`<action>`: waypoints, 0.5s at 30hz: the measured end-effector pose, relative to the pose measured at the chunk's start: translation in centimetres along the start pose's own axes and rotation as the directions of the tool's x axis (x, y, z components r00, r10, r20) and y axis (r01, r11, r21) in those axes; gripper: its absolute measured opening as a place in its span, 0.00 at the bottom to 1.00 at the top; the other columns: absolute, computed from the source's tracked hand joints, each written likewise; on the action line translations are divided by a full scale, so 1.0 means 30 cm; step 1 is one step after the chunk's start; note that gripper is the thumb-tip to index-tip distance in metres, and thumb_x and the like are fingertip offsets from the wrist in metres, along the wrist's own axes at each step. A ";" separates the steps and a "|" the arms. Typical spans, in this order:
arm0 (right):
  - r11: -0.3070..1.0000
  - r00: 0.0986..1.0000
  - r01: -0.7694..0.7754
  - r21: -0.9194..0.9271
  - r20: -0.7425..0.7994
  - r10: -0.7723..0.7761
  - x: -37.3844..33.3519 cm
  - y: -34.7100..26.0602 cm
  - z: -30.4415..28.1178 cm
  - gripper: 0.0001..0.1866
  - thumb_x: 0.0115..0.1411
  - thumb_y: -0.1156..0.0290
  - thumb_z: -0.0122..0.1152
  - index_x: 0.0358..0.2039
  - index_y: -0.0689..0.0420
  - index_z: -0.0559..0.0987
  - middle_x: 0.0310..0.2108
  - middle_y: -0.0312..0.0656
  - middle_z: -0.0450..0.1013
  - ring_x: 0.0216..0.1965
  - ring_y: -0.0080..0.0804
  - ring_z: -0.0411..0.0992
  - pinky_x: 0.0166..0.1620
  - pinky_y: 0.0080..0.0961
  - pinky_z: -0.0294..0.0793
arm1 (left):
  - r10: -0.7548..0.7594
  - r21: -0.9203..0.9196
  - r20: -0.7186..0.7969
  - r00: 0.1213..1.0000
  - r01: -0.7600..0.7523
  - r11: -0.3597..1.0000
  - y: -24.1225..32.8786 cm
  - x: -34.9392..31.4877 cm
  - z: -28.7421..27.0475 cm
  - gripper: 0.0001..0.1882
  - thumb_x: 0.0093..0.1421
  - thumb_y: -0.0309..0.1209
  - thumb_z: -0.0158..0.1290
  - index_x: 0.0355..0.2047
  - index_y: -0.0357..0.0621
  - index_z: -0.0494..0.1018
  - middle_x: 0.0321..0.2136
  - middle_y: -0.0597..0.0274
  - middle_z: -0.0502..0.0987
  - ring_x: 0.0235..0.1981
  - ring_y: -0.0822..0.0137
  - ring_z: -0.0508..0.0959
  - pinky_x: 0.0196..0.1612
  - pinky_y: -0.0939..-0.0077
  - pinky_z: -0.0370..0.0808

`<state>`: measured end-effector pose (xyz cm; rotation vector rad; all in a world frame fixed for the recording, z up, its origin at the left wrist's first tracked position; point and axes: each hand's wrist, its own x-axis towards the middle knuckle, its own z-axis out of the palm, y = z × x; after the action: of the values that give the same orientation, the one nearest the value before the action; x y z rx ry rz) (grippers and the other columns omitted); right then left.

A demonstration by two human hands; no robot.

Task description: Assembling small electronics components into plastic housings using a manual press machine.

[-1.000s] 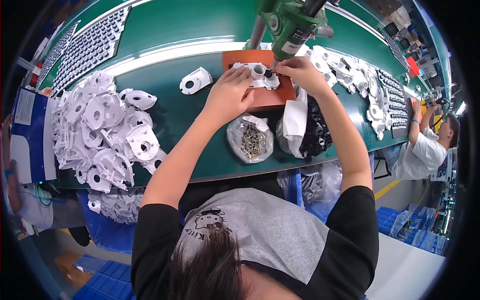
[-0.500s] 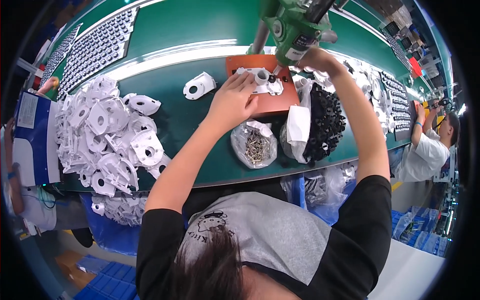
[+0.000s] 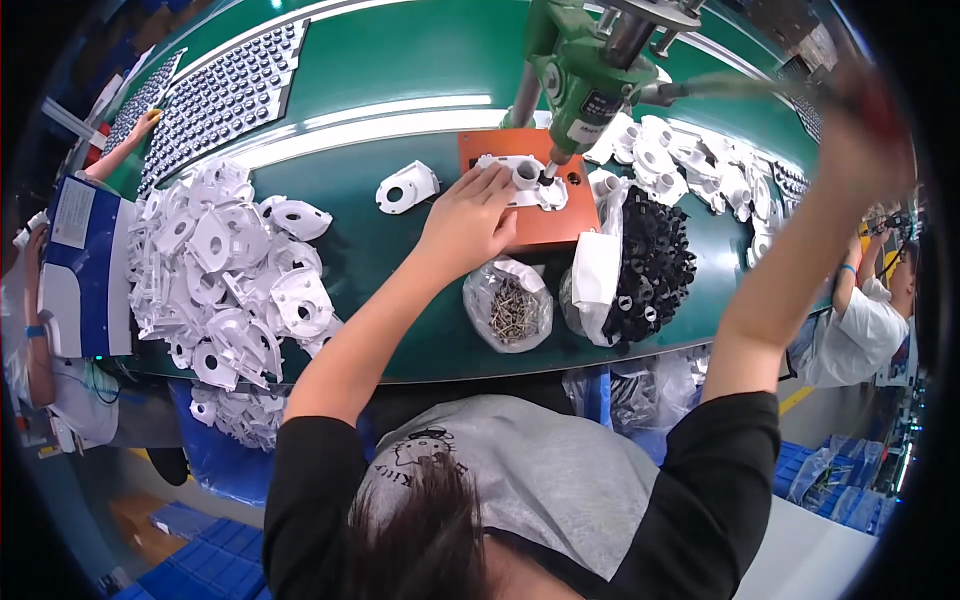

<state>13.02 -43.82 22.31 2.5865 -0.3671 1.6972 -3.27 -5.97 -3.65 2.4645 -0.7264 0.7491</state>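
My left hand (image 3: pixel 470 220) lies over the left end of a white plastic housing (image 3: pixel 526 174), fingers together and pressing it onto an orange block (image 3: pixel 530 231). A small black piece sits on the housing, right under the tip of a green hand press (image 3: pixel 580 100). Far out to the right, my right hand (image 3: pixel 868 155) is blurred by motion. It appears closed around the outer end of the press lever (image 3: pixel 735 87), near a red blur; its fingers do not show clearly. Another white housing (image 3: pixel 407 187) lies alone left of the block.
White housings (image 3: pixel 215 265) are heaped at left. A bag of screws (image 3: pixel 510 308) and black plastic parts (image 3: pixel 652 265) lie in front of the block. More white parts (image 3: pixel 690 170) spread at right. Trays of round parts (image 3: pixel 225 95) stand far left. A co-worker (image 3: pixel 860 320) sits at right.
My right hand has swung outward to the right from beside the press, and the lever now shows stretched toward it. The left hand stays on the housing.
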 end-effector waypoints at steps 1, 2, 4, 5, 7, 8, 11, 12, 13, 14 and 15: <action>0.879 0.992 0.040 0.475 0.089 -0.093 -0.358 -0.239 -0.295 0.08 0.55 0.67 0.51 0.31 0.58 0.75 0.24 0.39 0.70 0.29 0.32 0.70 0.38 0.35 0.69 | -0.035 0.039 -0.006 0.999 0.035 0.999 -0.036 -0.033 -0.025 0.16 0.50 0.29 0.52 0.38 0.33 0.72 0.43 0.48 0.74 0.47 0.54 0.73 0.56 0.63 0.66; 0.589 0.976 0.019 0.808 0.112 -0.185 -0.566 -0.264 -0.444 0.10 0.54 0.63 0.51 0.24 0.56 0.73 0.21 0.38 0.68 0.28 0.33 0.70 0.39 0.35 0.67 | -0.034 0.036 -0.003 0.999 0.035 0.999 -0.046 -0.041 -0.030 0.16 0.50 0.29 0.52 0.38 0.33 0.72 0.43 0.48 0.74 0.47 0.54 0.73 0.56 0.63 0.66; -0.256 0.933 -0.137 0.957 0.038 -0.357 -0.838 -0.142 -0.467 0.19 0.54 0.55 0.51 0.12 0.51 0.68 0.14 0.36 0.66 0.25 0.33 0.70 0.41 0.37 0.62 | -0.048 0.070 0.012 0.999 0.047 0.996 -0.074 -0.070 -0.014 0.15 0.50 0.30 0.52 0.38 0.33 0.72 0.43 0.48 0.74 0.47 0.54 0.74 0.55 0.63 0.67; -0.103 0.942 -0.159 0.982 0.120 -0.314 -0.925 -0.105 -0.494 0.18 0.51 0.56 0.49 0.12 0.53 0.67 0.15 0.39 0.67 0.30 0.39 0.71 0.50 0.45 0.55 | -0.023 0.064 0.007 1.000 0.023 0.998 -0.058 -0.052 0.004 0.15 0.50 0.30 0.52 0.37 0.33 0.72 0.43 0.48 0.74 0.47 0.54 0.73 0.55 0.63 0.67; -0.024 0.911 -0.150 0.988 0.129 -0.391 -0.933 -0.072 -0.506 0.17 0.48 0.57 0.49 0.12 0.54 0.64 0.17 0.42 0.66 0.29 0.43 0.68 0.52 0.44 0.52 | -0.001 0.061 -0.001 1.000 0.002 0.998 -0.045 -0.027 -0.005 0.15 0.50 0.30 0.52 0.37 0.34 0.72 0.44 0.47 0.74 0.48 0.54 0.73 0.55 0.63 0.66; 0.003 0.872 -0.119 0.993 0.106 -0.478 -0.892 -0.077 -0.506 0.17 0.49 0.58 0.49 0.12 0.54 0.64 0.17 0.42 0.67 0.30 0.43 0.68 0.51 0.45 0.52 | -0.061 0.021 0.044 0.997 0.060 0.998 -0.050 -0.041 -0.009 0.17 0.51 0.30 0.53 0.41 0.37 0.72 0.47 0.49 0.72 0.50 0.50 0.71 0.54 0.61 0.67; -0.194 0.856 -0.026 0.981 -0.078 -0.510 -0.699 -0.154 -0.467 0.22 0.56 0.54 0.48 0.11 0.53 0.63 0.18 0.40 0.67 0.24 0.41 0.69 0.48 0.48 0.57 | -0.082 0.049 0.046 0.996 0.080 0.996 -0.084 -0.073 -0.009 0.16 0.52 0.31 0.52 0.41 0.36 0.72 0.47 0.49 0.72 0.51 0.50 0.71 0.55 0.62 0.66; -0.390 0.932 -0.123 0.912 -0.028 -0.361 -0.631 -0.109 -0.446 0.16 0.55 0.60 0.47 0.18 0.57 0.64 0.19 0.43 0.63 0.27 0.39 0.63 0.49 0.34 0.59 | -0.039 0.015 0.039 0.998 0.038 0.999 -0.050 -0.035 0.009 0.16 0.52 0.31 0.52 0.41 0.36 0.72 0.47 0.49 0.72 0.51 0.50 0.71 0.55 0.62 0.66; -0.617 0.933 -0.328 0.715 0.144 -0.330 -0.541 -0.104 -0.399 0.14 0.55 0.62 0.47 0.24 0.61 0.65 0.22 0.43 0.63 0.28 0.33 0.58 0.43 0.27 0.61 | -0.049 0.008 0.035 0.998 0.049 0.999 -0.044 -0.036 0.012 0.17 0.52 0.31 0.52 0.42 0.37 0.72 0.48 0.49 0.72 0.51 0.49 0.70 0.54 0.62 0.66; -0.611 0.868 -0.412 0.676 0.086 -0.490 -0.407 -0.165 -0.394 0.13 0.56 0.64 0.45 0.26 0.62 0.67 0.22 0.40 0.62 0.27 0.27 0.55 0.40 0.28 0.61 | -0.061 0.004 0.027 0.998 0.061 0.998 -0.038 -0.035 0.000 0.18 0.52 0.31 0.52 0.44 0.37 0.71 0.48 0.49 0.71 0.51 0.49 0.70 0.54 0.61 0.66; -0.846 0.897 -0.437 0.306 0.208 -0.389 -0.326 -0.230 -0.317 0.15 0.58 0.63 0.45 0.31 0.64 0.70 0.25 0.39 0.67 0.27 0.25 0.60 0.39 0.24 0.62 | -0.040 -0.005 0.027 0.999 0.040 0.999 -0.030 -0.023 0.006 0.18 0.52 0.31 0.52 0.44 0.37 0.71 0.48 0.49 0.71 0.51 0.49 0.70 0.54 0.61 0.66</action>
<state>2.18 -33.92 18.03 -0.5618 -0.9275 -0.0632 -3.16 -5.15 -4.46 2.4812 -0.6858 0.6993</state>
